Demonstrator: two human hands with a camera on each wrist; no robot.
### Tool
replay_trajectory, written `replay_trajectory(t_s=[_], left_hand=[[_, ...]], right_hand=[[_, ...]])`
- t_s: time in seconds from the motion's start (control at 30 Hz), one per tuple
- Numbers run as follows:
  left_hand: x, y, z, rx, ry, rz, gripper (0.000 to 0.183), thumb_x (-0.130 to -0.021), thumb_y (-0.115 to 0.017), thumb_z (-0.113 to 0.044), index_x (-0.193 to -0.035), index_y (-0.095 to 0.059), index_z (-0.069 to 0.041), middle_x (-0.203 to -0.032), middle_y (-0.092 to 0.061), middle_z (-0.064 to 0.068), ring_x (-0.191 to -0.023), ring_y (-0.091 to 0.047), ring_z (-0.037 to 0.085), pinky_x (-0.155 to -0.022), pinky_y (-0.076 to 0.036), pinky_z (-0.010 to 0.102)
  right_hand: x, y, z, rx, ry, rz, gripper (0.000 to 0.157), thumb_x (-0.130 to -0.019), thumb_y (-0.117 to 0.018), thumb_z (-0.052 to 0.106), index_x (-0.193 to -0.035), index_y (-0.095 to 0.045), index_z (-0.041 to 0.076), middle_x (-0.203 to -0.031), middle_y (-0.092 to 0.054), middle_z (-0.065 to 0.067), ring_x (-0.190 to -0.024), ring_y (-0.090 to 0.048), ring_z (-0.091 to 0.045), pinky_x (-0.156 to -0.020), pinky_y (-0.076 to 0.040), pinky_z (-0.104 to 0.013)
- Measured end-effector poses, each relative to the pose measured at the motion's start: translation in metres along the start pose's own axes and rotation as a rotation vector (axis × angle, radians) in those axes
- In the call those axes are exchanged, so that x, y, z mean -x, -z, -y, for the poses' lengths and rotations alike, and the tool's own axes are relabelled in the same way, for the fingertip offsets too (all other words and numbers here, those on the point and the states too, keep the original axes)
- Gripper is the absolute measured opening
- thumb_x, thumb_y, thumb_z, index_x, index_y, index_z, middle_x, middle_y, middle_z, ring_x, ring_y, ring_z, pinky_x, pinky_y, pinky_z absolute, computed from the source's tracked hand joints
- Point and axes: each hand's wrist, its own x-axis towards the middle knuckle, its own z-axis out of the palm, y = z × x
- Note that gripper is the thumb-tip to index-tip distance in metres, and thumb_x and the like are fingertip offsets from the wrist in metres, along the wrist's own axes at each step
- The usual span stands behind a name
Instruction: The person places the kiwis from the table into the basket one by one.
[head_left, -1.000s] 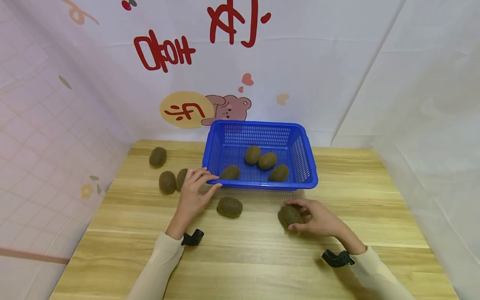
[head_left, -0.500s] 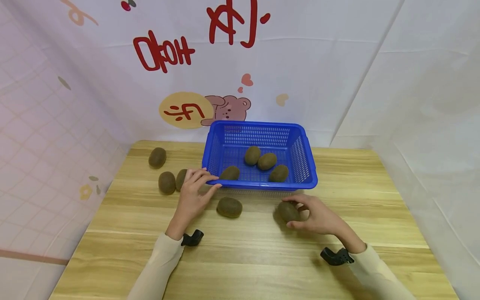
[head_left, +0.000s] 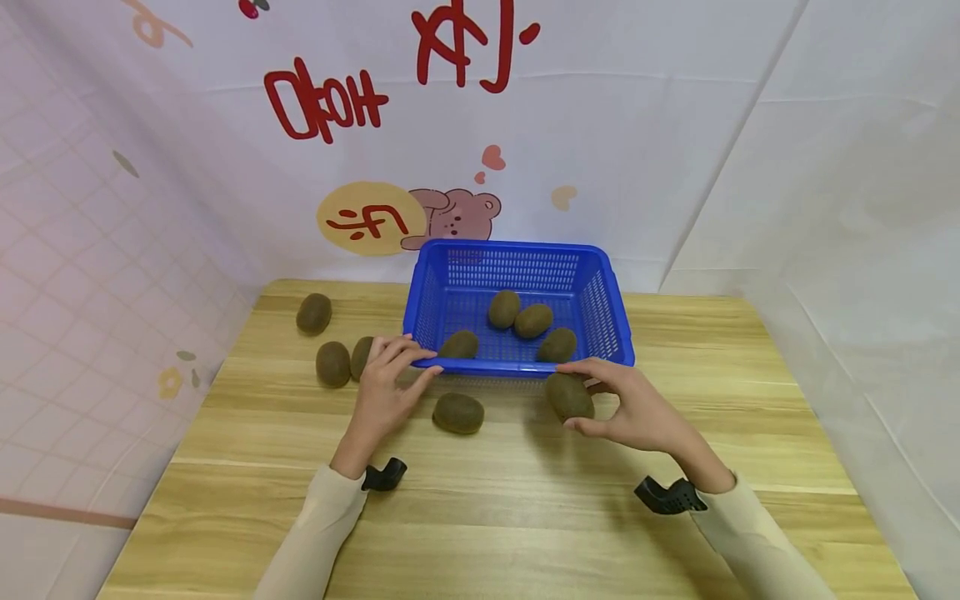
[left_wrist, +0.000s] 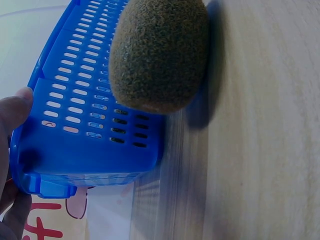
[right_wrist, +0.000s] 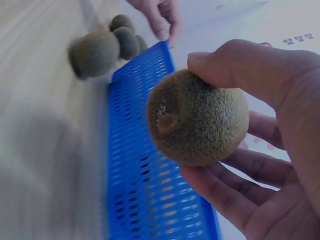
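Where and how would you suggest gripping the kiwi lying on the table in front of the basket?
Probably around the middle of that kiwi, from above and the near side: it lies lengthwise, roughly parallel to the basket, its near long side unobstructed.

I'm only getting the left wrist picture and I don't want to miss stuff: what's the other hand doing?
Observer: The right hand is holding a kiwifruit by the near side of the blue plastic basket.

Child: Is anything in the basket? I just see its outside.

Observer: Yes, the head view shows four kiwifruits lying in it.

Child: I see one kiwi on the table. Are there more?

Observer: Three kiwifruits lie on the table to the left of the basket.
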Motion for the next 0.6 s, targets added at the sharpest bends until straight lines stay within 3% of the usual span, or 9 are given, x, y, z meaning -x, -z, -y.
replay_trajectory(t_s=[0.27, 0.6], left_hand=[[0.001, 0.000, 0.000, 0.001, -0.002, -0.004, 0.021, -0.082, -0.087, -0.021, -0.100, -0.080, -0.014, -0.098, -0.072, 0.007, -0.117, -0.057, 0.034, -0.109, -0.045, 0.050], [0.001, -0.001, 0.002, 0.002, 0.010, 0.004, 0.021, -0.082, -0.087, -0.022, -0.101, -0.080, -0.014, -0.099, -0.073, 0.007, -0.119, -0.056, 0.033, -0.110, -0.045, 0.050]], right_hand=[[-0.024, 0.010, 0.010, -0.008, 0.000, -0.047, 0.066, -0.080, -0.090, 0.021, -0.139, -0.062, 0.016, -0.130, -0.067, 0.000, -0.108, -0.066, -0.013, -0.086, -0.063, -0.031], [-0.055, 0.020, 0.005, -0.045, -0.001, -0.106, 0.068, -0.080, -0.090, 0.020, -0.141, -0.061, 0.016, -0.137, -0.065, -0.004, -0.117, -0.065, -0.017, -0.091, -0.062, -0.032]])
